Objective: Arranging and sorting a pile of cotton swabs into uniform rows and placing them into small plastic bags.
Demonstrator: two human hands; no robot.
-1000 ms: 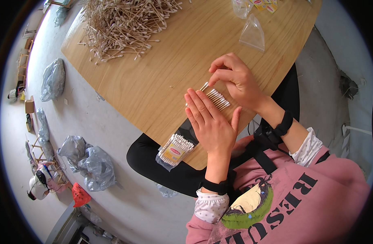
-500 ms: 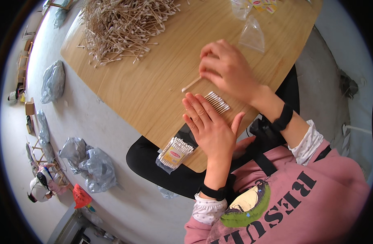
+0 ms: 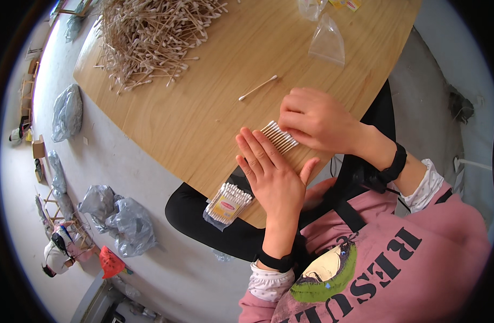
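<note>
A neat row of cotton swabs [image 3: 279, 138] lies side by side on the wooden table. My left hand [image 3: 272, 175] is flat, fingers straight and thumb apart, covering the row's left part. At the row's right end is my right hand [image 3: 319, 119], its fingers curled together against the swab tips. Whether a swab is pinched there is hidden. One loose cotton swab [image 3: 258, 88] rests beyond the row, apart from both hands. Left of my left wrist, a clear pack of cotton swabs [image 3: 227, 203] with a yellow and red label sits at the table's near edge.
A big heap of loose cotton swabs [image 3: 150, 40] covers the far left of the wooden table [image 3: 166, 124]. Clear plastic bags [image 3: 328, 43] lie at the far right. Grey plastic sacks [image 3: 129, 226] stand on the floor, and another person [image 3: 58, 253] is at lower left.
The swab that my right hand held by one end now lies loose on the table. My right hand has come down to the row's right end. My left hand stays flat.
</note>
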